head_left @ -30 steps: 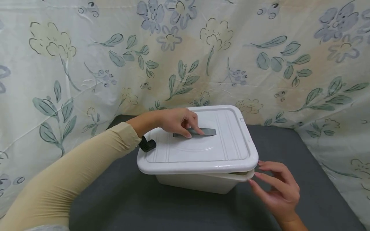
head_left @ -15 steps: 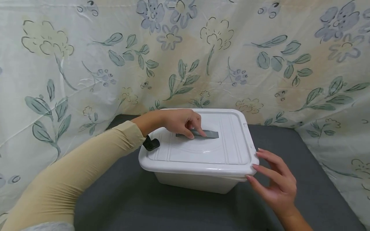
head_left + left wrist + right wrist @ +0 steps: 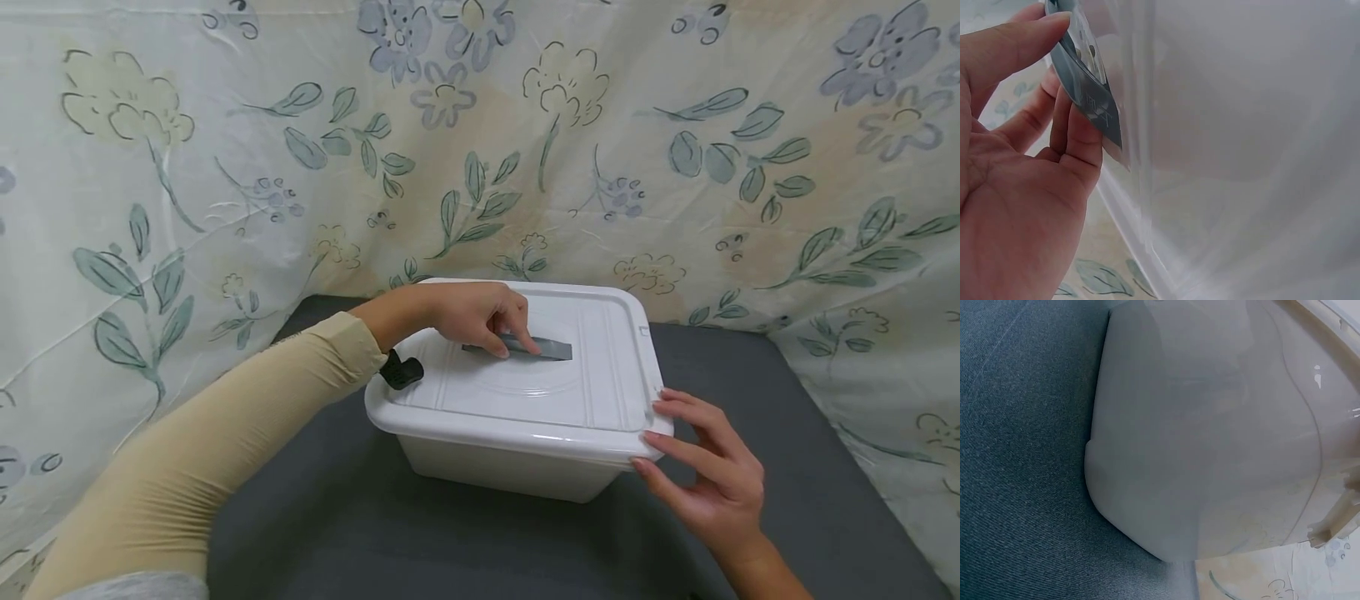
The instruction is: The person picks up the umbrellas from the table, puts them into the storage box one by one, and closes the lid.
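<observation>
A white plastic lid (image 3: pixel 517 400) lies on a white storage box (image 3: pixel 510 478), covering its opening; the inside is hidden. My left hand (image 3: pixel 480 315) reaches over the lid and pinches its grey handle (image 3: pixel 557 349) between thumb and fingers. In the left wrist view the thumb lies on one side of the handle (image 3: pixel 1088 90), with fingers behind it. My right hand (image 3: pixel 712 471) is at the front right corner, fingertips on the lid's edge and thumb lower at the rim. The right wrist view shows the box's side wall (image 3: pixel 1197 437) but not the hand.
The box stands on a dark grey tabletop (image 3: pixel 322 517). Behind and beside the table hangs a flowered cloth (image 3: pixel 480 167). A small black device (image 3: pixel 403 372) sits at my left cuff, just over the lid's left end.
The lid's front right corner has come down onto the box, and the gap there has shut. My left hand and the lid shifted slightly right. My right fingers moved up onto the lid's edge.
</observation>
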Demonstrator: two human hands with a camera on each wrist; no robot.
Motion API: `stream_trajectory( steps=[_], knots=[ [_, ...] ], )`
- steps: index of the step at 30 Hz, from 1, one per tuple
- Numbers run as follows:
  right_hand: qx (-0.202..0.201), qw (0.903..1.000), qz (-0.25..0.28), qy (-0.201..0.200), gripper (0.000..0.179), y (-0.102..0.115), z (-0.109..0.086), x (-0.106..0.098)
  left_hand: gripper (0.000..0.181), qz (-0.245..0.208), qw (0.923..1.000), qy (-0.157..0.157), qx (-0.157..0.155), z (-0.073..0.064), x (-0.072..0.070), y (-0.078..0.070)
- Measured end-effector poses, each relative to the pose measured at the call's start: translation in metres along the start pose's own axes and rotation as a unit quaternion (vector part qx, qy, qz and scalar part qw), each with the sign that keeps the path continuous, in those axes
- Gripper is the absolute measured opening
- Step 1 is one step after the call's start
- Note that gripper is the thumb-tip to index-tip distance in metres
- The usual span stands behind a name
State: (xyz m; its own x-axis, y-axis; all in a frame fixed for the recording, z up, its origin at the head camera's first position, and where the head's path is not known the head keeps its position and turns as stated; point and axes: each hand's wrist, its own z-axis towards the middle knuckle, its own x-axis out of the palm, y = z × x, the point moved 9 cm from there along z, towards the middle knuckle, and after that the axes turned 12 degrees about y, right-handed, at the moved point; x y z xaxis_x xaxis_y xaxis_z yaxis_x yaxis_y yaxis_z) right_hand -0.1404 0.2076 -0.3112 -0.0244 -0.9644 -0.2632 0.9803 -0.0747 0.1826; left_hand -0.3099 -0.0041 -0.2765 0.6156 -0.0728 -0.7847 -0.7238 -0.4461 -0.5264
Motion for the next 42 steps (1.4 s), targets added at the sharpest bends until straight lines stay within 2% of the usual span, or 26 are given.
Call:
stream_trajectory(
  steps=[6,19,26,35,42],
  knots=[
    [0.014,0.9998,-0.007,0.009,0.028,-0.003,-0.004,0.001,0.035,-0.001,1.0,-0.001,-0.009,0.003,0.001,0.002],
    [0.017,0.9998,0.002,0.01,0.027,-0.01,-0.005,0.0,0.035,-0.021,0.9997,0.0,-0.014,0.009,0.003,0.013],
    [0.027,0.9995,0.006,0.012,0.027,-0.018,-0.008,-0.003,0.035,-0.029,0.9992,0.005,-0.029,0.011,0.003,0.016],
    [0.047,0.9985,-0.012,0.026,0.029,-0.02,-0.014,-0.003,0.036,-0.012,0.9993,0.009,-0.034,0.015,0.005,0.017],
    [0.04,0.9989,-0.007,0.026,0.027,-0.019,-0.015,-0.002,0.036,-0.017,0.9985,0.011,-0.05,0.014,0.008,0.017]
  ],
)
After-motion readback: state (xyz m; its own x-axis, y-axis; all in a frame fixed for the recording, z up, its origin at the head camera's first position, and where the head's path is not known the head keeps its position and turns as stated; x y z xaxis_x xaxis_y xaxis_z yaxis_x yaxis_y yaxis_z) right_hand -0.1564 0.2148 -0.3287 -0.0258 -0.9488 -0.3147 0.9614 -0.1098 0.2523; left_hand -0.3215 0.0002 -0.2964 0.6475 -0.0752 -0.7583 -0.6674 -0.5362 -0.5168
